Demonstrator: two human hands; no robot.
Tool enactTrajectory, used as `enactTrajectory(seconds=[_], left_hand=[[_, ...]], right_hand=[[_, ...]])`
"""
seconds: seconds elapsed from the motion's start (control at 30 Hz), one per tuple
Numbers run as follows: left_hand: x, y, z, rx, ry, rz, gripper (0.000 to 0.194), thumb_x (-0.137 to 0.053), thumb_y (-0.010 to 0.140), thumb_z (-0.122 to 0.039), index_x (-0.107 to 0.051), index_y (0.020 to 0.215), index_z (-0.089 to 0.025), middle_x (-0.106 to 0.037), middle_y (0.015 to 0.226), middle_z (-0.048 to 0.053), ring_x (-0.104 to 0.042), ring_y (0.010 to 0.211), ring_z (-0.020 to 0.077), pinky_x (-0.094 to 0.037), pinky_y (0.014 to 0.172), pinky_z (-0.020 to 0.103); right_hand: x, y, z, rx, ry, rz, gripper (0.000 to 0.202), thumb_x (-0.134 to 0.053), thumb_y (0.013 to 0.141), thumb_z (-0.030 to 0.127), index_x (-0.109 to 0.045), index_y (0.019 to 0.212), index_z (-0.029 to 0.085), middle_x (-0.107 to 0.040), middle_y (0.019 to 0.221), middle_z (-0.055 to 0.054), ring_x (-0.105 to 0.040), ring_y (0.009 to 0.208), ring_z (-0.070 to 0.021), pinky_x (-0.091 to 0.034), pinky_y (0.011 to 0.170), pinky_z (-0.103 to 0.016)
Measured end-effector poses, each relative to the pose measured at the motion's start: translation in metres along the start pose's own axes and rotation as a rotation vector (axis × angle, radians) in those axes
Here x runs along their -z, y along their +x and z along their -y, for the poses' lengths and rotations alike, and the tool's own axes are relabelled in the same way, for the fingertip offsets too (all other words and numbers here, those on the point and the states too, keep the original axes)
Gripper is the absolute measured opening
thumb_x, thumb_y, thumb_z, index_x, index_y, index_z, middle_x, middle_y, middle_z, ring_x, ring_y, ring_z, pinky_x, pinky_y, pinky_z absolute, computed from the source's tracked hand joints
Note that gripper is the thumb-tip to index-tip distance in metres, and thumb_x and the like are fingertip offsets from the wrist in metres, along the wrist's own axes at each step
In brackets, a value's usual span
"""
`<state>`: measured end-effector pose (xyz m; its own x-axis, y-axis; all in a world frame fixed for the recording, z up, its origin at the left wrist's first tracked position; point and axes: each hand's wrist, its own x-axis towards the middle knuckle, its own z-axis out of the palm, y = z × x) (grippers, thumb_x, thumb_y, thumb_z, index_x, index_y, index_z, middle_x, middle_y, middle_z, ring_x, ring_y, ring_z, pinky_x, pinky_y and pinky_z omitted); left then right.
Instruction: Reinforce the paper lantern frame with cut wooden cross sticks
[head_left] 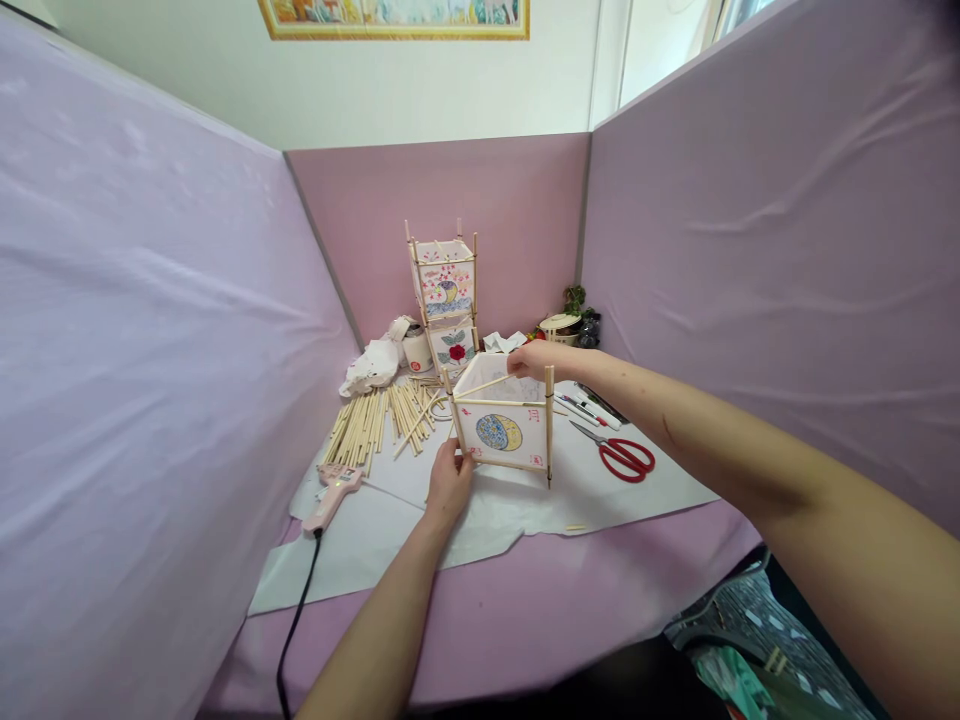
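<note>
A square paper lantern [472,420] with a wooden-stick frame stands tilted slightly in front of me, its top uncovered. Its near panel carries a blue and yellow moon drawing with red marks at the corners. My left hand [450,482] is closed on the lantern's lower left corner, the fingertips partly behind it. Over the top opening, my right hand [541,357] pinches a thin wooden stick [489,386], which slants across toward the left side. Some of the right fingers are hidden by the lantern's rim.
Behind stands a two-tier lantern [446,290]. Loose wooden sticks [367,425] and a pink glue gun [332,497] with a black cord lie left. Red-handled scissors [626,460] and several pens [589,408] lie right. A pot [561,326] stands at the back. Fabric partitions [435,190] surround the table.
</note>
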<state>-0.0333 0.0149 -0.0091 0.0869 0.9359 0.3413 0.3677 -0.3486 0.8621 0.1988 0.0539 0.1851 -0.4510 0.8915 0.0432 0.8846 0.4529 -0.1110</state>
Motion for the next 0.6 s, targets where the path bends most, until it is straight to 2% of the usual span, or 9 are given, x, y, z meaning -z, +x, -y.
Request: enactTrajectory(seconds=[0.13, 0.27, 0.33, 0.47, 0.6], left_hand=[[0.001, -0.001, -0.003, 0.008, -0.036, -0.013, 0.021, -0.05, 0.086, -0.03, -0.053, 0.103, -0.019, -0.062, 0.105, 0.007, -0.065, 0.083, 0.0189, -0.05, 0.075, 0.034], [0.001, -0.001, -0.009, 0.01, -0.109, -0.021, 0.02, -0.049, 0.086, -0.028, -0.052, 0.103, -0.019, -0.062, 0.106, 0.007, -0.065, 0.085, 0.0188, -0.05, 0.076, 0.034], [0.002, -0.002, -0.01, 0.006, -0.124, -0.035, 0.021, -0.049, 0.085, -0.026, -0.052, 0.104, -0.019, -0.062, 0.106, 0.007, -0.065, 0.085, 0.0191, -0.05, 0.076, 0.035], [0.002, -0.002, -0.009, 0.004, -0.116, -0.082, 0.023, -0.049, 0.083, -0.025, -0.052, 0.106, -0.02, -0.062, 0.105, 0.006, -0.064, 0.085, 0.0193, -0.05, 0.076, 0.035], [0.004, -0.003, -0.007, 0.0, -0.087, -0.156, 0.025, -0.051, 0.084, -0.028, -0.051, 0.108, -0.021, -0.061, 0.105, 0.007, -0.062, 0.09, 0.0197, -0.049, 0.079, 0.036]], right_hand=[[0.005, -0.007, -0.015, 0.05, 0.041, -0.096, 0.031, -0.054, 0.085, 0.017, -0.063, 0.115, 0.017, -0.068, 0.111, -0.007, -0.061, 0.095, -0.0182, -0.042, 0.077, -0.023], [0.023, -0.019, -0.035, 0.021, 0.133, -0.308, 0.027, -0.051, 0.087, 0.016, -0.066, 0.109, 0.018, -0.07, 0.105, -0.005, -0.063, 0.092, -0.0149, -0.044, 0.079, -0.023], [0.032, -0.028, -0.043, 0.001, 0.151, -0.376, 0.024, -0.051, 0.088, 0.018, -0.067, 0.105, 0.019, -0.071, 0.103, -0.003, -0.063, 0.091, -0.014, -0.044, 0.08, -0.022], [0.037, -0.04, -0.053, -0.054, 0.102, -0.373, 0.021, -0.052, 0.086, 0.019, -0.069, 0.098, 0.019, -0.072, 0.097, -0.002, -0.063, 0.085, -0.0141, -0.044, 0.075, -0.022], [0.026, -0.042, -0.059, -0.046, 0.088, -0.328, 0.02, -0.053, 0.084, 0.019, -0.07, 0.094, 0.02, -0.072, 0.091, -0.001, -0.062, 0.079, -0.0144, -0.042, 0.069, -0.023]])
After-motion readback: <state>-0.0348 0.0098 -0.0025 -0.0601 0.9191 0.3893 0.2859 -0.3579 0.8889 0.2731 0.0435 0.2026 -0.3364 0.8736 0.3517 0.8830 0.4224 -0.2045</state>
